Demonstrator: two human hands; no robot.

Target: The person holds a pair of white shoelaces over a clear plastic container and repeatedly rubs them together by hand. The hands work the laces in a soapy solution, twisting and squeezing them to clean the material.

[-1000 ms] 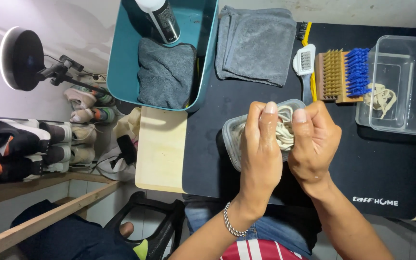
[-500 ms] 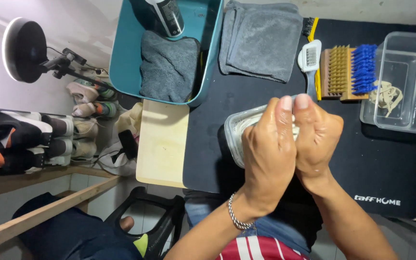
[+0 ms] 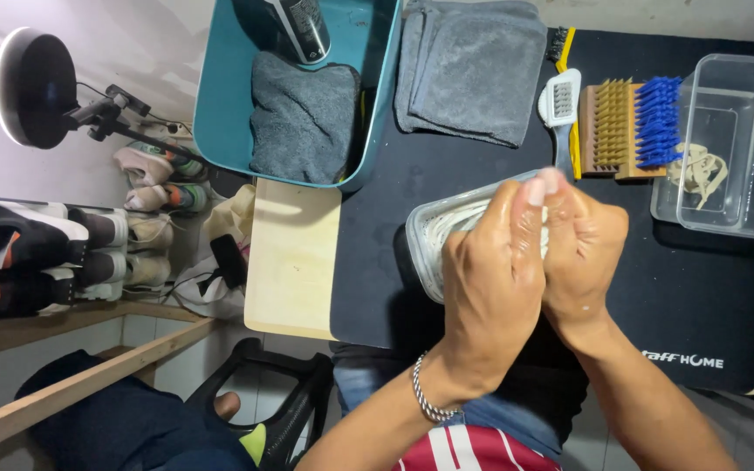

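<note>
Dark spray can (image 3: pixel 294 26) with a pale label strip, lying tilted in the teal bin (image 3: pixel 220 105) at the top, above a grey cloth. White printed logo (image 3: pixel 682 359) at the near right corner of the black mat (image 3: pixel 377 262) covering the table. Clear plastic container (image 3: pixel 748 187), rectangular, at the right edge of the mat. A second clear container (image 3: pixel 434 244), rounded, stands at the centre, partly hidden. No screens or signs are visible.
</note>
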